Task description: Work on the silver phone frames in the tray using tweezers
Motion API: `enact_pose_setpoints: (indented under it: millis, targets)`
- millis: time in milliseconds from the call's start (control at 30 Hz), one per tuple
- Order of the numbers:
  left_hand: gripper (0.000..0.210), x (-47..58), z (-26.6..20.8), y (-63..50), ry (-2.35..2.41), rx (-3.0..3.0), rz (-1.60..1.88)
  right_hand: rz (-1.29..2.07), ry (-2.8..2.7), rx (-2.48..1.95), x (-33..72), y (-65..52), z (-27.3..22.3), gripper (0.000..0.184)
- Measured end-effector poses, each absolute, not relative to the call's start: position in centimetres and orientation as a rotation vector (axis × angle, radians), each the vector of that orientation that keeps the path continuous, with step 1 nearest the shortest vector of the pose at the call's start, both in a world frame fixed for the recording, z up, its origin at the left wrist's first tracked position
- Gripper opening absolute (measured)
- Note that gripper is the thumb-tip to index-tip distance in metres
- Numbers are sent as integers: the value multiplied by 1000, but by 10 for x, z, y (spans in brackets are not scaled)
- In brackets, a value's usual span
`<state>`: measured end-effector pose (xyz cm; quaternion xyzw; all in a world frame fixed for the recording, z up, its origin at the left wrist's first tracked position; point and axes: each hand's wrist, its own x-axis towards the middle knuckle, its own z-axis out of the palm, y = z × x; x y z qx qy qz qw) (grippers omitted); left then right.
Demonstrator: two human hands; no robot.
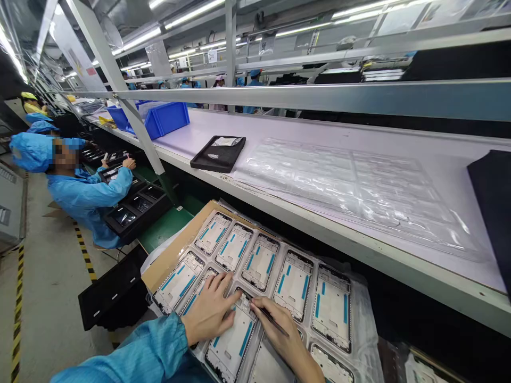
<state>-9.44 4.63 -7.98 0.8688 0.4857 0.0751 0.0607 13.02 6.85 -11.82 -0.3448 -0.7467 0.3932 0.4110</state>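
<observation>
A clear plastic tray (362, 319) holds several phone frames in rows, each with white panels, dark edges and blue strips. My left hand (211, 308) lies with spread fingers over the near row. Its index finger and thumb touch the top part of one phone frame (233, 346). From the right, my right hand (281, 324) pinches slim dark tweezers (275, 322) over the top end of that same frame; their tips are hidden by the fingers. Another phone frame (331, 306) sits uncovered at the tray's right side.
Brown cardboard (171, 255) shows under the tray's left edge. Beyond is a white bench (279, 125) with a black tray (217, 154), stacked clear plastic trays (351, 186) and a blue bin (167, 119). A co-worker (88, 186) in blue sits at left. A metal post (139, 127) rises from the bench.
</observation>
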Motion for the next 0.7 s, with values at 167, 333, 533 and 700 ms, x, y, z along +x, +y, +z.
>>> enact_pose_setpoints:
  millis: [167,333,533,700]
  targets:
    - [48,-96,-79,46,1463,2610,245,1038,-1865,-914,131,67,-117,16]
    - [49,-97,-80,46,1465,2643,234,1071,-1826,-948,130,70,-121,19]
    - [48,-96,-80,46,1464,2648,223,1061,-1780,-973,132,73,-122,30]
    - [47,-96,-80,46,1471,2651,227,1058,-1770,-1007,130,72,-119,33]
